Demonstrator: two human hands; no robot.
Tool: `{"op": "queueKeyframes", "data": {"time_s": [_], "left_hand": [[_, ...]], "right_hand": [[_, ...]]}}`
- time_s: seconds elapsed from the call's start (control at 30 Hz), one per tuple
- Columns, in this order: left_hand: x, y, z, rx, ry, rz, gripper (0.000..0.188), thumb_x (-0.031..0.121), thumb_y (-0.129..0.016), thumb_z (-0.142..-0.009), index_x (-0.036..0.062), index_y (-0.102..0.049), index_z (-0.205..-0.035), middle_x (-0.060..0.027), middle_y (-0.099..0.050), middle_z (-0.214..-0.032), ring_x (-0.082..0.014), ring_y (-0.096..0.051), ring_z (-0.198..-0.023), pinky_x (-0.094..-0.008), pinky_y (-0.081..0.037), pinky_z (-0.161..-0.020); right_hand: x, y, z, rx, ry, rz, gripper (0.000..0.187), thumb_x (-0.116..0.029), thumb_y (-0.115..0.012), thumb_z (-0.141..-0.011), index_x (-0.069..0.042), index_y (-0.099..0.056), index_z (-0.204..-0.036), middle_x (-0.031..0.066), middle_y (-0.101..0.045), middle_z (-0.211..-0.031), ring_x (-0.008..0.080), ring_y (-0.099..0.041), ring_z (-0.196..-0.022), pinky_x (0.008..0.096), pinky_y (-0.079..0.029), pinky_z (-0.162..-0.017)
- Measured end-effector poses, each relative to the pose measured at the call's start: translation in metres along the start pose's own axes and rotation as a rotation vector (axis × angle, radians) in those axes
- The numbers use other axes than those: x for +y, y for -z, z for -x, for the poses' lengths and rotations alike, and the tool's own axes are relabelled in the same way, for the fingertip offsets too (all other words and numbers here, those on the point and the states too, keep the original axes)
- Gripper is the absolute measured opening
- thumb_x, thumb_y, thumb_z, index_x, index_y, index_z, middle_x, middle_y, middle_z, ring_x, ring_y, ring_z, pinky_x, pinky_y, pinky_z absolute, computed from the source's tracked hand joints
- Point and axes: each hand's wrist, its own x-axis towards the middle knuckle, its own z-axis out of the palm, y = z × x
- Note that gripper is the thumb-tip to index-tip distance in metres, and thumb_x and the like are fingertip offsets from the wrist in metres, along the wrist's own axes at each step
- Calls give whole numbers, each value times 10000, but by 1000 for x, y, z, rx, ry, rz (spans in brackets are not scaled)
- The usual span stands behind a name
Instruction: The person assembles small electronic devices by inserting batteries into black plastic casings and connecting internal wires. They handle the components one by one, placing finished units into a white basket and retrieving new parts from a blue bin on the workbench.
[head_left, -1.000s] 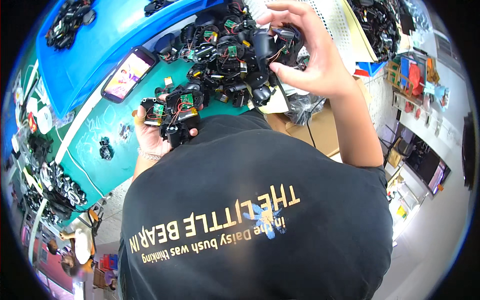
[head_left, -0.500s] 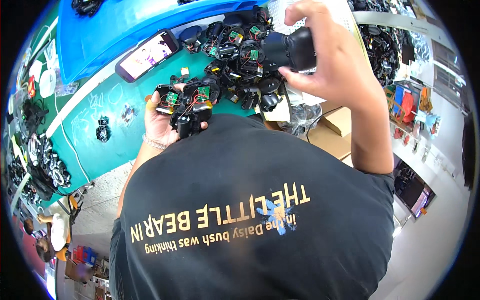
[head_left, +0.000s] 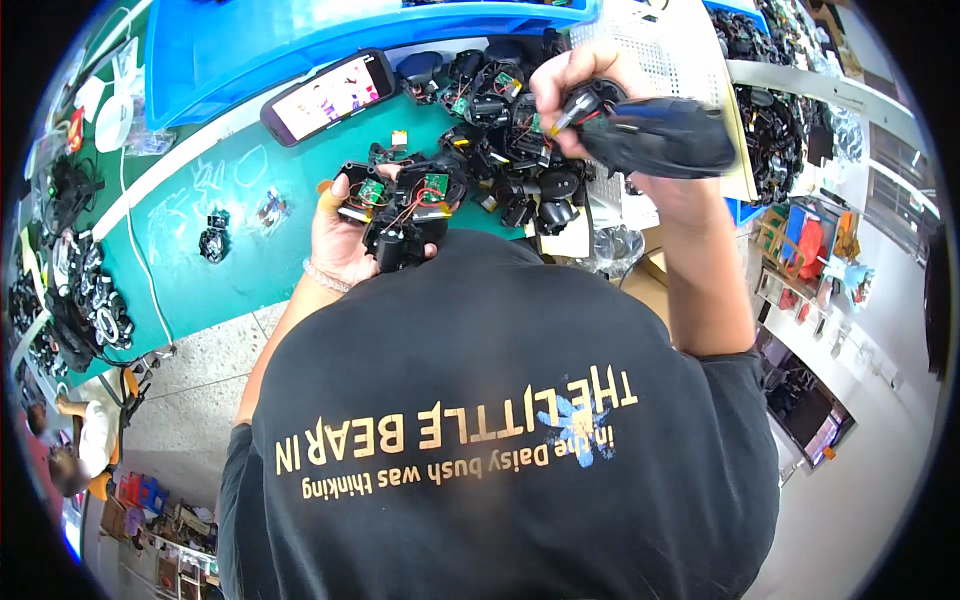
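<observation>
- L hand [head_left: 340, 243]: ×1, fingers closed round blk assy [head_left: 384, 242], held over surface edge nr shirt; grn circuit boards, red wires & blk casing face up. One pc or several: can't tell.
- R hand [head_left: 612, 66]: ×1, raised, right of parts pile; gripping blk unit [head_left: 668, 138] by its near end, thumb & fingers either side; wires show at that end, far end blurred, points right.
- Parts pile [head_left: 508, 108]: blk housings, grn boards, wires, heaped between the hands; count n/a, overlapping.
- Surface [head_left: 180, 290]: grn, w/ pale scribbles on L side.
- Phone [head_left: 330, 97]: ×1, blk case, screen lit, flat, nr tray.
- Tray [head_left: 235, 52]: blue, lg., behind phone.
- Sm. part [head_left: 213, 240]: blk, on surface, well apart L of L hand.
- Perforated sheet [head_left: 648, 48]: wht, behind R hand.
- Clear bag [head_left: 614, 247]: crumpled, below R hand.
- Cable [head_left: 150, 285]: wht, runs down L side of surface.
- Bracelet [head_left: 327, 277]: on L wrist.
- Shirt [head_left: 510, 350]: blk, pale lettering & blue motif, lower centre.
</observation>
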Motion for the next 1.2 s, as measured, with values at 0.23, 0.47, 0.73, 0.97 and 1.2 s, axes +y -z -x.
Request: {"op": "queueKeyframes", "data": {"time_s": [0.23, 0.47, 0.73, 0.97, 1.2], "left_hand": [[1, 1, -17, -42, 55, 128, 496, 453, -584, -857, 90, -529, -1190, -182, -553, -1224, -370, -570, -1084, -619, -475, -840], [1, 18, -23, 61, -124, -220, 449, 364, -579, -881, 35, -549, -1185, -122, -625, -1084, -221, -624, -979, -391, -515, -863], [7, -20, 6, -122, -43, -161, 652, 421, -683, -775, -14, -484, -1217, -197, -572, -1124, -348, -606, -1015, -596, -532, -761], [16, -10, 20, -72, -57, -113, 673, 440, -683, -774, -16, -476, -1223, -233, -547, -1163, -361, -616, -998, -577, -541, -757], [24, -1, 26, -45, -110, -135, 679, 456, -662, -789, -19, -473, -1237, -265, -545, -1173, -380, -618, -988, -572, -547, -742]], "right_hand": [[17, -61, -1, -260, -106, -65, 328, -191, -554, -790, 22, -539, -1039, 142, -575, -1056, 213, -549, -953, 371, -428, -817], [39, -71, -24, -605, 312, 754, 370, -140, -695, -740, -27, -567, -1069, 137, -536, -1088, 324, -510, -1010, 420, -382, -910], [117, 7, -93, 214, 64, 480, 220, -97, -563, -839, 5, -603, -1030, 90, -635, -1025, 156, -576, -960, 312, -456, -866], [197, 11, -142, -134, -6, 1584, 648, -54, -625, -701, -219, -462, -1307, 121, -456, -1314, 314, -520, -1149, 434, -459, -917], [173, 38, -141, -105, -123, 1157, 490, -88, -679, -731, -148, -499, -1182, 96, -585, -1060, 271, -575, -1017, 374, -466, -842]]}}
